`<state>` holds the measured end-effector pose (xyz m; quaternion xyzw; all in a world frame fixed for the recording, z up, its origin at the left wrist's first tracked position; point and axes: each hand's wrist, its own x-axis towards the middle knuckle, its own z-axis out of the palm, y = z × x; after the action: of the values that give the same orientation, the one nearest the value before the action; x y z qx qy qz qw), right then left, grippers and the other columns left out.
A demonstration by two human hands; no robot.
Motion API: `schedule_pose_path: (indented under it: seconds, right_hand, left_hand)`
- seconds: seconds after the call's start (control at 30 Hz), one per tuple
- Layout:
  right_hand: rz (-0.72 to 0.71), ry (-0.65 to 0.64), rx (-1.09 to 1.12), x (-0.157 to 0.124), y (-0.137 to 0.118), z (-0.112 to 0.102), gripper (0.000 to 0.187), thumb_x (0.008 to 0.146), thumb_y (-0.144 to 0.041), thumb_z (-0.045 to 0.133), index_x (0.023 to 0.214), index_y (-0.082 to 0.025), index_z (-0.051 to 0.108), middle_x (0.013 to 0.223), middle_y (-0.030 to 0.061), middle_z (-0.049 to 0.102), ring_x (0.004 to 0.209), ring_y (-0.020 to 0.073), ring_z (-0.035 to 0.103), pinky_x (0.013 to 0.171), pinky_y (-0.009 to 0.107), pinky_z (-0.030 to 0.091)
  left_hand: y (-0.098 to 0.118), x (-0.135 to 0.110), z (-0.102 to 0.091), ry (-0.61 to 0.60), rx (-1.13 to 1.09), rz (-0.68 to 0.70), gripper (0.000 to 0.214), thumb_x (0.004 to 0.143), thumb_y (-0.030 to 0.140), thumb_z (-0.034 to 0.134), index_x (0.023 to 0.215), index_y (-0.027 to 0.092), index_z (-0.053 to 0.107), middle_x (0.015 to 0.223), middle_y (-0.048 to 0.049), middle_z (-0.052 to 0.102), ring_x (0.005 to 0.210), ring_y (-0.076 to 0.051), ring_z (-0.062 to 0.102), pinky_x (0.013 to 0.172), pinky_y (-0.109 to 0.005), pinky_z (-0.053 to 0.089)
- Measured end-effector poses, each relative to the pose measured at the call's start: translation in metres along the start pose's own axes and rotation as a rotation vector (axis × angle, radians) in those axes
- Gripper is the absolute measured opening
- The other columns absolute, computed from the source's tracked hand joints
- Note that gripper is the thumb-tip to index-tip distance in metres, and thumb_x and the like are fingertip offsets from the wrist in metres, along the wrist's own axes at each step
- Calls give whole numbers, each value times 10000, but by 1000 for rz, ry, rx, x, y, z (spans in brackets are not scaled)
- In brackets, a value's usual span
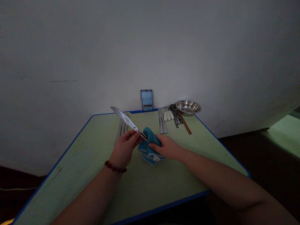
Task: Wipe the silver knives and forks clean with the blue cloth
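A long table knife [125, 119] slants across the middle of the view above the table, its blade pointing up and left. My left hand [124, 148], with a dark red bead bracelet on the wrist, pinches it where blade and handle meet. Around the handle end is a blue cloth [150, 145], gripped by my right hand [167, 147] with the thumb on top. The cloth hides the tip of the handle. Behind my left hand, several knives [122, 127] lie side by side on the table.
Two more knives [162, 122] lie beyond my right hand. To their right are white-handled forks [168, 115], darker cutlery [176, 117], brown chopsticks [185, 123] and a steel bowl [188, 107]. A blurred upright device [147, 100] leans at the wall behind the blue-edged table [84, 162].
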<state>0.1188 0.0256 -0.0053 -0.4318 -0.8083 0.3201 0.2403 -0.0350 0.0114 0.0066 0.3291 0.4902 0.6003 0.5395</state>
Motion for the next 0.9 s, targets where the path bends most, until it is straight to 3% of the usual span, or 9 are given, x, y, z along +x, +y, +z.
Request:
schedule_pose_path:
  seconds: [0.63, 0.9]
  right_hand:
    - [58, 10, -5, 0, 0, -2, 281, 740, -397, 449, 838, -150, 541, 720, 30, 572, 624, 120, 486, 538, 223, 333]
    - [-4, 67, -67, -1, 2, -1, 273, 750, -391, 443, 844, -153, 538, 704, 26, 571, 614, 119, 489, 537, 221, 332]
  left_hand:
    - [8, 1, -4, 53, -110, 51, 81, 583, 148, 627, 626, 122, 563, 605, 23, 578, 617, -73, 566, 664, -203, 484]
    - [5, 6, -8, 83, -141, 80, 57, 615, 144, 607, 638, 117, 563, 631, 11, 581, 636, -81, 571, 700, -225, 482]
